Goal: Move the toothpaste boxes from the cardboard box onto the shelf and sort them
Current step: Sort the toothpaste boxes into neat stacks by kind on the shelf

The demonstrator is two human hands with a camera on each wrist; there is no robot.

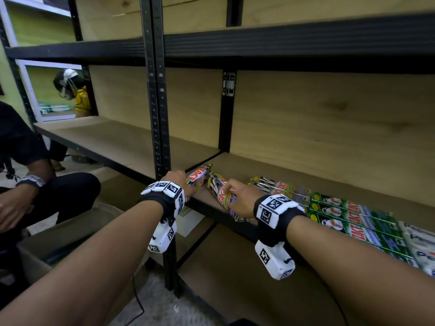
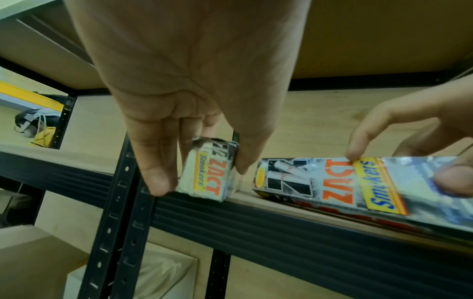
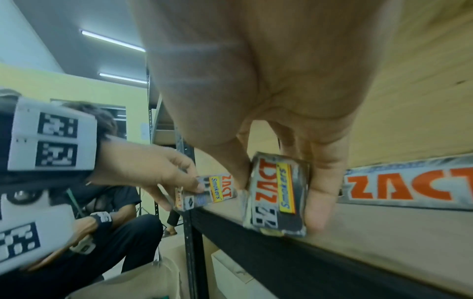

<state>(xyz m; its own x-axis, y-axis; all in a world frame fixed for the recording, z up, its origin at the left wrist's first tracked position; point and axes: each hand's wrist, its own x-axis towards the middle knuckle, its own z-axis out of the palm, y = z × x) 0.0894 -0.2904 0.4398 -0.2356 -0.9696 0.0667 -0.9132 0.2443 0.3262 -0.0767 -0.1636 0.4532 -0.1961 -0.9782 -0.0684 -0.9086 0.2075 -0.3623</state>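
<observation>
Step in hand: setting two silver toothpaste boxes down at the left end of the shelf (image 1: 270, 165) and lining them up with the row already there.
Left hand (image 1: 178, 181): fingers and thumb pinch the near end of one silver box (image 1: 199, 177), which lies at about 11 o'clock from the wrist, its far end pointing into the shelf beside the black post (image 1: 156, 128).
Right hand (image 1: 242, 198): thumb and fingers clasp the second silver box (image 1: 220, 192) across its width; this box sits just right of the first and lies skewed, its near end over the shelf's front edge.
How to do it well: I judge the skewed box wants turning until it lies parallel to the silver boxes in the row (image 1: 280, 187), then sliding back off the lip; the left box can follow, pushed flush against it, printed face up like the others.
Sorted row: toward 3 o'clock lie the silver boxes, then green boxes (image 1: 353, 220), then white boxes (image 1: 421, 245), side by side by kind.
In the way: the post stands close to the left hand and limits room on that side; the front lip is a likely spot for a box to tip off.
Around: a seated person in dark clothes (image 1: 35, 191) at 9 o'clock; part of a cardboard box (image 1: 70, 234) below the left forearm, contents hidden; another person in yellow (image 1: 81, 100) beyond the shelves.
</observation>
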